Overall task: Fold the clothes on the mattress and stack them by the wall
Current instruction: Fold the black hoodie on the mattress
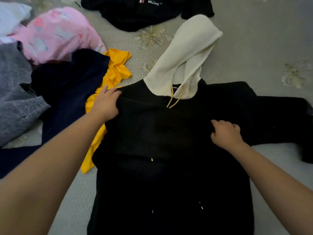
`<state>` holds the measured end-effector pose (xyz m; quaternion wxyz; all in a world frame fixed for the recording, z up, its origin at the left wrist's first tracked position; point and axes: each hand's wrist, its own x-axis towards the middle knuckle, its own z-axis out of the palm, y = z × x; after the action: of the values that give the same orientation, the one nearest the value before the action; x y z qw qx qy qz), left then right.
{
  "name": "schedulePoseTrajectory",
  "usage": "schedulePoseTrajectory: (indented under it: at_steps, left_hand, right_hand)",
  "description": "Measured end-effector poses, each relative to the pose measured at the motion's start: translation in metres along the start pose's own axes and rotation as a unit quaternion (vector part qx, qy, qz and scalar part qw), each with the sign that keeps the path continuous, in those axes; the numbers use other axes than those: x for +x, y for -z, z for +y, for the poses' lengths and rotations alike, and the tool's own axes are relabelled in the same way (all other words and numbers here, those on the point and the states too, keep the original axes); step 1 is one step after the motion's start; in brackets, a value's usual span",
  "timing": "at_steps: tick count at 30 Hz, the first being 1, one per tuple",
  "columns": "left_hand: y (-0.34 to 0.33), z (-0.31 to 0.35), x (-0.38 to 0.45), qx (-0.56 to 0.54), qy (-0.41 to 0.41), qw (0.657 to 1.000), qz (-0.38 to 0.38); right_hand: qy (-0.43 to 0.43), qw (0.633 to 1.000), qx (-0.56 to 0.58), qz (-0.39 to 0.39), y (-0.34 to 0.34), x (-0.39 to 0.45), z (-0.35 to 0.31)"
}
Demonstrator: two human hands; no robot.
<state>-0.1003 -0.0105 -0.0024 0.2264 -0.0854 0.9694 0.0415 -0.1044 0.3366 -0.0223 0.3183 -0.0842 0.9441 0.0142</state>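
A black hoodie [169, 175] with a cream hood [188, 53] and a yellow drawstring lies face up on the grey flowered mattress [254, 48]. Its left sleeve is folded across the chest; its right sleeve stretches out to the right. My left hand [105, 102] grips the hoodie's left shoulder edge, thumb on top and fingers tucked under the fabric. My right hand [226, 133] rests on the chest with curled fingers pinching the black fabric near the folded sleeve's end.
A yellow garment [115, 68] lies partly under the hoodie's left side. A navy garment [67, 85], a grey knit [15, 99], a pink printed piece [55, 33] and white cloth pile up at the left. A black printed shirt [144, 12] lies at the top.
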Motion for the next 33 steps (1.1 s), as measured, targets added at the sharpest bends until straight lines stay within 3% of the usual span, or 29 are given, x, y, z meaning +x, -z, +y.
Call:
schedulePoseTrajectory:
  at_steps: [3,6,8,11,16,19,23,26,28,29,31,33]
  left_hand:
    - [0.012,-0.003,0.019,0.020,-0.109,0.984,-0.137]
    - [0.028,-0.003,0.023,-0.043,-0.089,0.976,-0.196]
    - [0.035,-0.007,0.024,0.030,-0.048,0.980,-0.188]
    - [0.039,-0.022,0.029,0.124,-0.008,0.986,-0.110]
    - [0.027,-0.033,0.036,0.016,0.051,0.998,-0.041]
    - [0.010,-0.032,0.037,-0.086,0.066,0.990,0.085]
    - [0.001,-0.036,0.033,-0.119,0.120,0.957,0.237]
    - [-0.022,-0.023,0.003,-0.115,-0.001,0.957,0.265]
    - [-0.049,-0.006,-0.026,-0.093,-0.115,0.964,0.223]
    - [-0.064,0.000,-0.040,-0.074,-0.140,0.975,0.154]
    - [-0.088,-0.001,-0.058,-0.016,-0.092,0.996,-0.001]
    - [-0.107,-0.012,-0.061,0.003,0.000,0.997,-0.076]
  right_hand:
    - [0.015,0.999,0.035,-0.001,0.005,0.004,0.010]
    - [-0.005,0.993,0.047,0.105,0.008,-0.001,0.018]
    - [-0.038,0.983,0.031,0.176,0.012,-0.004,0.020]
    - [-0.042,0.970,0.006,0.237,0.017,-0.001,0.017]
    - [-0.057,0.976,-0.025,0.209,0.027,0.024,0.002]
    - [-0.060,0.971,-0.023,0.231,0.022,0.035,-0.002]
    - [-0.059,0.965,-0.020,0.256,0.013,0.037,-0.006]
    - [-0.021,0.965,0.007,0.262,-0.004,0.020,-0.021]
    - [0.032,0.965,0.011,0.261,-0.020,0.006,-0.035]
    - [0.052,0.971,0.004,0.235,-0.030,-0.001,-0.042]
    - [0.033,0.990,0.004,0.134,-0.045,-0.008,-0.045]
    - [-0.002,0.997,0.018,0.073,-0.053,-0.004,-0.033]
